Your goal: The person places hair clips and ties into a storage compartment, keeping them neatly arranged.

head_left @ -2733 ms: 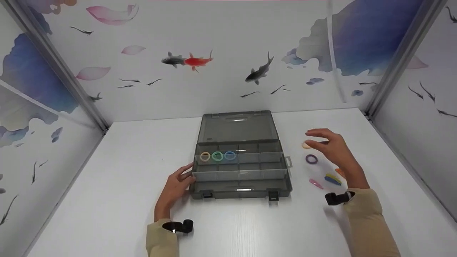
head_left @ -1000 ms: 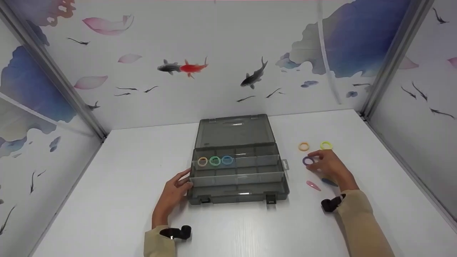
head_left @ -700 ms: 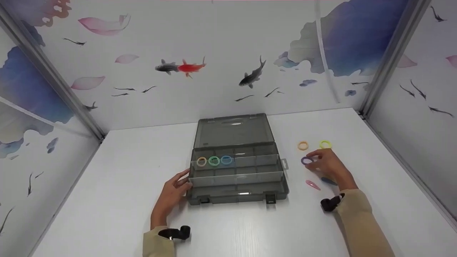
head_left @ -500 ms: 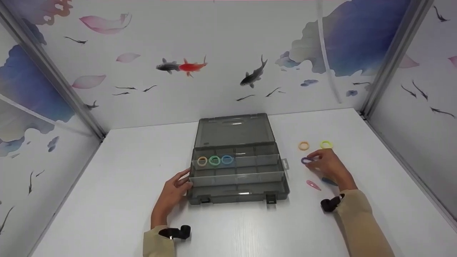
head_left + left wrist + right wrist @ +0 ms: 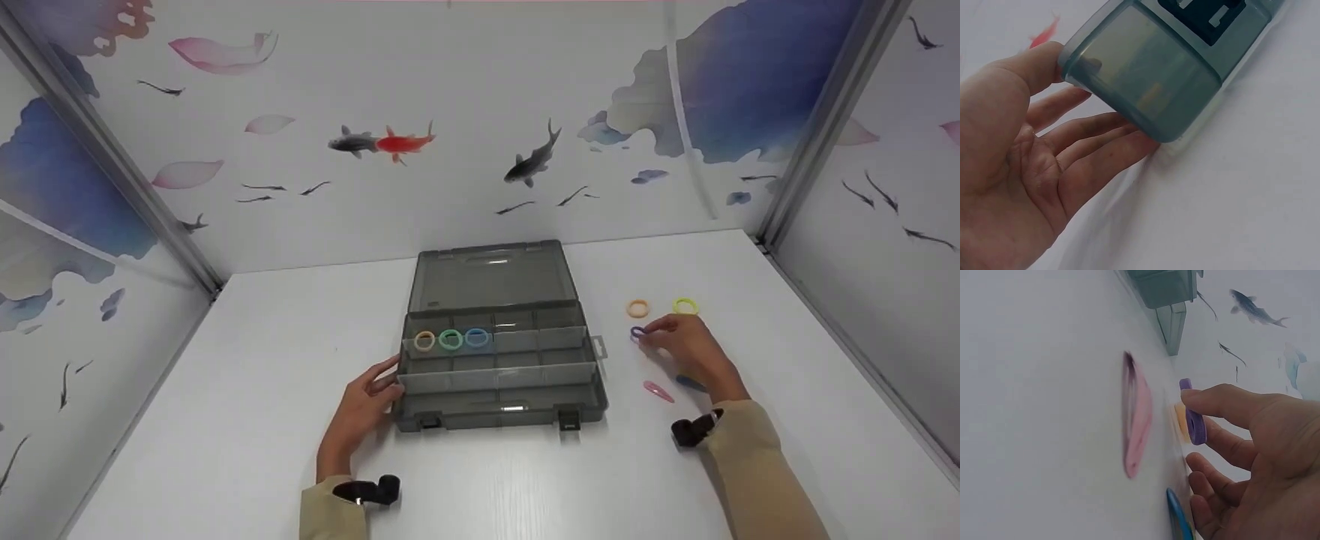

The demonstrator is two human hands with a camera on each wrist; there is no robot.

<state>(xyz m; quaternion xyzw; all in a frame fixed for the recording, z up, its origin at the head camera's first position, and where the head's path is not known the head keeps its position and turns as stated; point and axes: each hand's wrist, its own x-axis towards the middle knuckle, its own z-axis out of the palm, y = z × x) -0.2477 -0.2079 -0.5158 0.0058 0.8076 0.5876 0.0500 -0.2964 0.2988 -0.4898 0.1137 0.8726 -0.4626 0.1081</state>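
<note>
My right hand (image 5: 682, 346) pinches a purple hair tie (image 5: 634, 332) between thumb and forefinger. In the right wrist view the purple hair tie (image 5: 1197, 427) is tilted up on edge, the other fingers loosely curled beside it. My left hand (image 5: 362, 409) holds the left front corner of a grey see-through storage box (image 5: 499, 418). Its thumb (image 5: 1044, 59) lies at the rim and the fingers reach to the lower edge. The box stands with its lid (image 5: 491, 281) folded back. Orange (image 5: 424, 350), green (image 5: 451, 349) and blue (image 5: 477, 347) hair ties sit in a row in its back-left part.
Right of the box, an orange hair tie (image 5: 637, 316) and a yellow hair tie (image 5: 685, 300) lie beyond my right hand. A pink hair clip (image 5: 658, 391) and a partly covered blue hair clip (image 5: 690, 383) lie nearer. Patterned white walls (image 5: 450, 217) enclose the table (image 5: 247, 375).
My right hand has come down from near the orange hair tie to the purple one, pinched it and tipped it up slightly leftward. The left hand keeps its place on the box.
</note>
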